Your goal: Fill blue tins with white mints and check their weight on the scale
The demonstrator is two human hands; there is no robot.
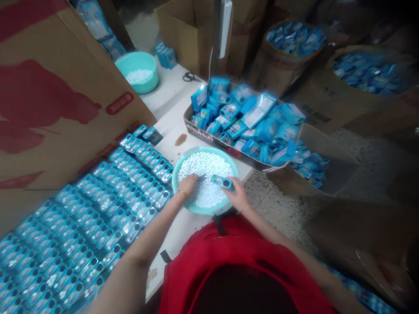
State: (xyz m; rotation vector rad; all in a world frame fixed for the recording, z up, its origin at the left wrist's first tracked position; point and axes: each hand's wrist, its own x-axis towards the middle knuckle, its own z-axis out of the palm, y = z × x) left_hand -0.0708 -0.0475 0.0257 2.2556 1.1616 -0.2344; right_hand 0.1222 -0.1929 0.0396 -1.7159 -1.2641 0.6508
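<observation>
A turquoise basin (175, 174) full of small white pellets (209, 168) stands at the table edge in front of me. My left hand (188, 185) is at the left side of the pellets, its fingertips partly among them; what the fingers hold, if anything, is hidden. My right hand (237, 193) grips a small blue box (222, 182) over the right part of the basin. The box has a dark round spot near its right end. Rows of similar blue boxes (98, 205) cover the table on the left.
Behind the basin, an open carton (209, 138) is heaped with blue boxes. A second turquoise basin (149, 83), scissors (190, 77) and a large printed carton (65, 87) are farther left. Filled containers (278, 61) stand at the back right.
</observation>
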